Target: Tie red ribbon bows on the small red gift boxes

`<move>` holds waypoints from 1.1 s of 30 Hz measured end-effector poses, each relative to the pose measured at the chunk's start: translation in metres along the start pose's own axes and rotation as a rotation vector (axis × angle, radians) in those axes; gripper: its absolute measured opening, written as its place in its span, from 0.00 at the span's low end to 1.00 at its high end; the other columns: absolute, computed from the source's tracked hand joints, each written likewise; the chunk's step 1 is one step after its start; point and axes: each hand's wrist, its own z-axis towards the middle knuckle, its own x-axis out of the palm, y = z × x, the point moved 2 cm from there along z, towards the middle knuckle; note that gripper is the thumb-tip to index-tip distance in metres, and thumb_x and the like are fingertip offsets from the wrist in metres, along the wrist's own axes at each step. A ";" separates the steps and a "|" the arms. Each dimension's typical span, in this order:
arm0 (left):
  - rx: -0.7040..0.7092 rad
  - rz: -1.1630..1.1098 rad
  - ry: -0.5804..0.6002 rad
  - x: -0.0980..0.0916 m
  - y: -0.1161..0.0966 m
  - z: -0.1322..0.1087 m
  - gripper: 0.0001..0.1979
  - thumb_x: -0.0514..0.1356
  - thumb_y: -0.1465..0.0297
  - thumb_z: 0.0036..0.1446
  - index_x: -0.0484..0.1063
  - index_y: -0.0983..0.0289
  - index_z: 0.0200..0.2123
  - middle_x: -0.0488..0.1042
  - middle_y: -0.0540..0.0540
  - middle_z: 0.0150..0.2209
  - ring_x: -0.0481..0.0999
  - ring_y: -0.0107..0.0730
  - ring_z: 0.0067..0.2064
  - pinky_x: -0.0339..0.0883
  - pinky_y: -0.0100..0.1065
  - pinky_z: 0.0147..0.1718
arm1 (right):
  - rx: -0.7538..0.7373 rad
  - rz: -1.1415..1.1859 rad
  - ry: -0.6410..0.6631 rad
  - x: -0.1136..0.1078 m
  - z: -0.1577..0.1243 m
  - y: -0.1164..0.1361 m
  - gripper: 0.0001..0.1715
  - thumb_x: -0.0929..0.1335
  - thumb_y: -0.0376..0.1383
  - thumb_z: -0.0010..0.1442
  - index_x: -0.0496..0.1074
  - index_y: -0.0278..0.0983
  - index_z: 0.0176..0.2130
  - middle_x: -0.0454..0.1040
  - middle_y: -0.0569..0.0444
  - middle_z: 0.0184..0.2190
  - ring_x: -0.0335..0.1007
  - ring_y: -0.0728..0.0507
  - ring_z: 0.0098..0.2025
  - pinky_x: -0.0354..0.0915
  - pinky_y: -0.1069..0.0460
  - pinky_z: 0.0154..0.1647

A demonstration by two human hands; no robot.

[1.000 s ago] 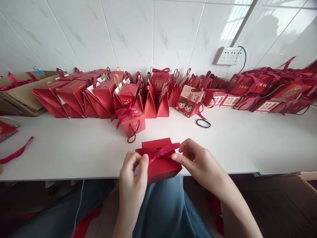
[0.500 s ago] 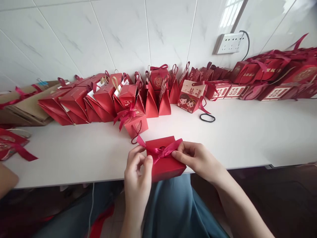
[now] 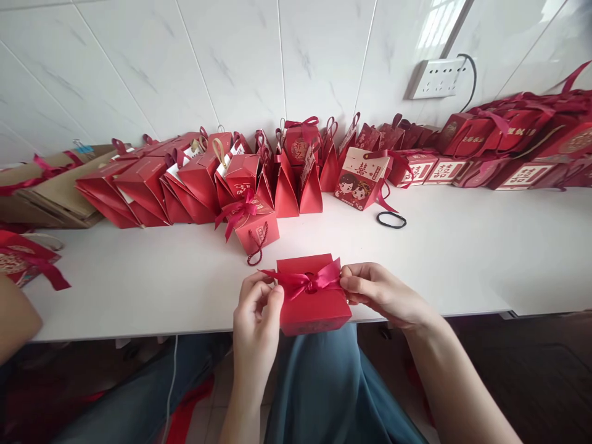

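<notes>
A red gift box (image 3: 317, 313) lies at the table's front edge, above my lap. Across its top runs a shiny magenta-red ribbon (image 3: 311, 283), tied in a bow over a round cut-out. My left hand (image 3: 259, 308) pinches the ribbon's left part between thumb and fingers at the box's left edge. On the right side, my right hand (image 3: 382, 291) has thumb and forefinger closed at the ribbon's right end, beside the box. Just beyond, a smaller red box (image 3: 259, 231) with a bow and a dark red cord handle sits on the table.
Rows of red gift boxes (image 3: 194, 188) line the tiled wall, with more stacked boxes (image 3: 504, 132) at right. A box with cartoon faces (image 3: 358, 179) stands near a black elastic band (image 3: 391, 220). Another person's arm (image 3: 16, 317) reaches in at left, near a ribboned red bag (image 3: 28, 259).
My right hand has shifted outward to the right along the ribbon, and the bow's loops now lie wider and flatter. My left hand stays at the left side. The view has shifted slightly.
</notes>
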 end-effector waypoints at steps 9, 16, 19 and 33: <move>0.022 0.013 -0.033 -0.002 0.007 0.002 0.08 0.59 0.65 0.54 0.61 0.60 0.30 0.66 0.49 0.31 0.69 0.28 0.33 0.64 0.29 0.33 | -0.420 -0.916 -0.235 0.037 0.020 0.067 0.07 0.71 0.39 0.55 0.76 0.37 0.31 0.73 0.50 0.36 0.67 0.45 0.36 0.61 0.51 0.37; 0.414 0.375 -0.152 -0.009 0.005 0.001 0.06 0.61 0.68 0.54 0.68 0.59 0.36 0.64 0.55 0.40 0.68 0.39 0.46 0.65 0.42 0.46 | -0.211 -0.915 0.049 0.052 0.046 0.061 0.08 0.67 0.35 0.55 0.72 0.35 0.26 0.75 0.54 0.26 0.67 0.49 0.25 0.60 0.55 0.25; 0.606 0.481 -0.057 -0.012 -0.003 0.003 0.09 0.59 0.73 0.56 0.70 0.58 0.42 0.63 0.57 0.49 0.63 0.42 0.55 0.61 0.44 0.52 | -0.168 -0.838 0.000 0.046 0.050 0.056 0.10 0.66 0.36 0.56 0.70 0.35 0.25 0.74 0.55 0.24 0.67 0.50 0.24 0.60 0.55 0.26; 0.765 0.538 0.420 -0.010 -0.019 0.015 0.18 0.47 0.83 0.57 0.71 0.58 0.40 0.75 0.52 0.42 0.72 0.34 0.48 0.56 0.40 0.52 | 0.114 -0.642 0.157 -0.015 0.001 0.034 0.34 0.62 0.61 0.56 0.70 0.35 0.21 0.72 0.51 0.21 0.66 0.46 0.25 0.60 0.51 0.29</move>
